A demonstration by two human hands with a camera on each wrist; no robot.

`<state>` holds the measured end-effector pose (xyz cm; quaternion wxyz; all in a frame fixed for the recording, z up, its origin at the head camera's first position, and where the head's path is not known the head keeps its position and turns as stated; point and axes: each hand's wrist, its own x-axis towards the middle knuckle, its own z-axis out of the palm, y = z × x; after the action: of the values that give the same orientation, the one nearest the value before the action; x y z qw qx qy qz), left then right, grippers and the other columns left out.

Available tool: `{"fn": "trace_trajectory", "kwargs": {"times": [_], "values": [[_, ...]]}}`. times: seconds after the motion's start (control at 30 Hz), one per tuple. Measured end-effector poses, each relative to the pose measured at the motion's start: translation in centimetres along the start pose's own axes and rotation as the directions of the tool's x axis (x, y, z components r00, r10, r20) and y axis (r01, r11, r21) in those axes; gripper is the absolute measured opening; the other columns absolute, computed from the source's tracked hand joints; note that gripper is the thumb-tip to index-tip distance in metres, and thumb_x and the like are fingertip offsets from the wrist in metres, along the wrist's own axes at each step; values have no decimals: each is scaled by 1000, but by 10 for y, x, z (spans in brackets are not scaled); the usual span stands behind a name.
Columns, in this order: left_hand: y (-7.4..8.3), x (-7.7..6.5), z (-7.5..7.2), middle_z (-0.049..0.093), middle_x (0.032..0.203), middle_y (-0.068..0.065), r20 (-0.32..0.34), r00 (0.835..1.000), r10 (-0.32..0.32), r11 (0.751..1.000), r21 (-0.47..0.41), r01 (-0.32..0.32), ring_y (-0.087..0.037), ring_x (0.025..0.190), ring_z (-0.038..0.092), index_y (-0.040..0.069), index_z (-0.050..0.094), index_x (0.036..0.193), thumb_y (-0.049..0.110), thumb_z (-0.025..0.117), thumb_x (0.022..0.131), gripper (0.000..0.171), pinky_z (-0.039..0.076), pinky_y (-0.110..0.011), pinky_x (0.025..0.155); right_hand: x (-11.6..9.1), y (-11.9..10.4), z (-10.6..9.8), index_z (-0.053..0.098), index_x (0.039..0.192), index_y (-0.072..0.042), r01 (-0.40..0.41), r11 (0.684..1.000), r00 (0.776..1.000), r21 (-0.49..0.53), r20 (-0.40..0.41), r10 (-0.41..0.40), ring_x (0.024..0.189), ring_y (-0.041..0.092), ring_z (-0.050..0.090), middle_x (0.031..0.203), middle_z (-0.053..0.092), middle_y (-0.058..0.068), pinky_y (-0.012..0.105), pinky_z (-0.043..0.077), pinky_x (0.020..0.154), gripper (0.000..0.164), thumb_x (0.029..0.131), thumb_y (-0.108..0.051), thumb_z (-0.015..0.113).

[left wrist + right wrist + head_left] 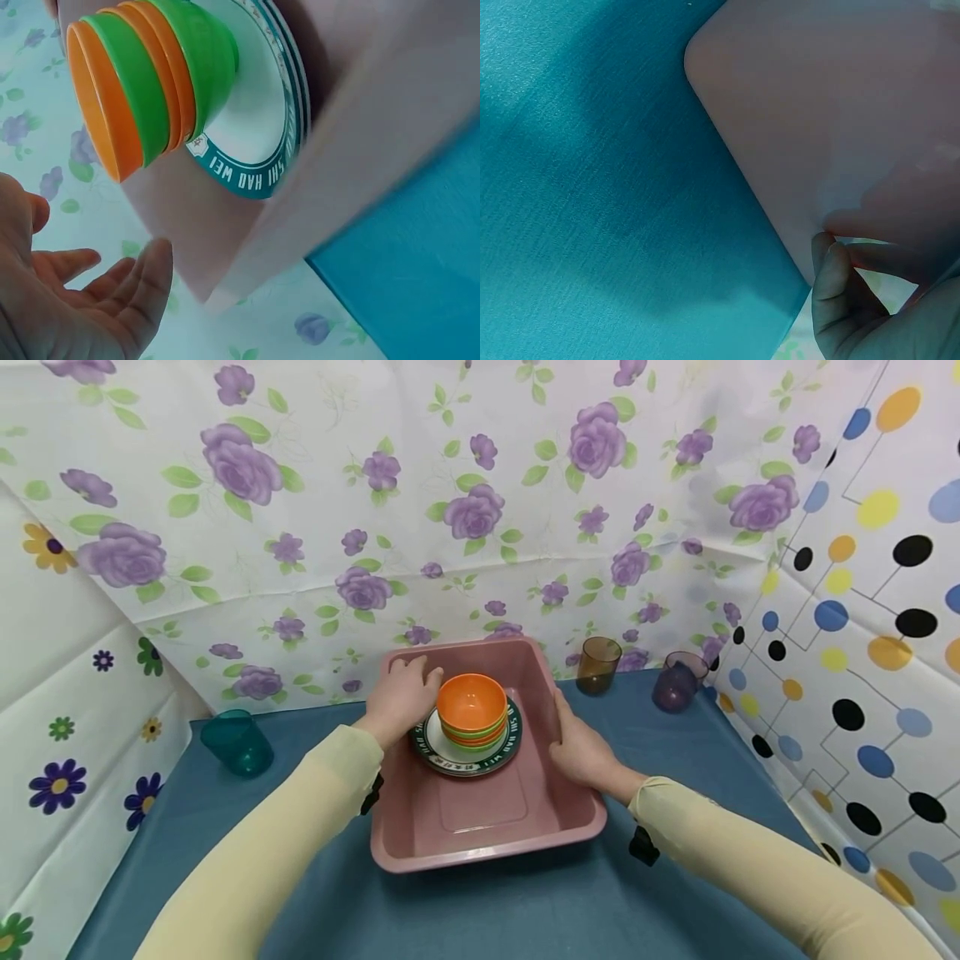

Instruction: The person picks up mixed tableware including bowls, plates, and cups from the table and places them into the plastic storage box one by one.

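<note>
A pink rectangular basin (480, 852) sits on the blue table. In it, toward the back, lie white plates (512, 743) with a dark green lettered rim. On the plates stands a stack of orange and green bowls (472, 703), an orange one on top. My left hand (403, 697) is over the basin's left side, beside the bowls; in the left wrist view its fingers (150, 289) are loosely spread and apart from the stack. At the basin's right wall, my right hand (587, 750) grips the rim, thumb toward the inside; in the right wrist view fingers (831, 289) curl at the outer wall.
A teal cup (237, 743) leans at the table's back left. Toward the back right are a brown cup (597, 667) and a purple cup (677, 683). Flower-patterned sheets (480, 560) rise behind and at the left, a dotted one (885, 652) at the right.
</note>
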<state>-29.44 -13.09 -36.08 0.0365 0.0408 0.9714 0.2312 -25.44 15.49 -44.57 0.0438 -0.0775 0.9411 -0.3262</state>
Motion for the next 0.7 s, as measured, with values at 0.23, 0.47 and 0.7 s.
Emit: {"fn": "trace_trajectory", "kwargs": {"times": [0.23,0.47,0.7], "values": [[-10,-16,-2,35,157,-22,-67,992,111,991,85,-105,-41,143,37,7,29,162,44,43,109,66,35,-60,113,-1,-1,0,-9,164,-14,5,1000,1000,6,5,-5,130,35,55,164,29,20,41,50,80,93,96,-5,53],[-30,-44,9,37,157,-23,-109,965,237,955,209,-211,-42,143,35,5,32,160,41,53,106,69,28,-59,117,-2,-1,0,-9,164,-14,3,1000,1000,6,13,-3,126,35,58,162,32,22,39,50,76,93,96,-5,53],[-66,-68,5,30,160,-28,-165,964,210,964,197,-177,-47,146,27,3,31,160,39,54,105,70,18,-64,118,-2,-3,-2,-9,164,-14,3,1000,1000,12,11,-3,127,34,58,163,31,20,39,50,77,92,96,-5,53]]}}
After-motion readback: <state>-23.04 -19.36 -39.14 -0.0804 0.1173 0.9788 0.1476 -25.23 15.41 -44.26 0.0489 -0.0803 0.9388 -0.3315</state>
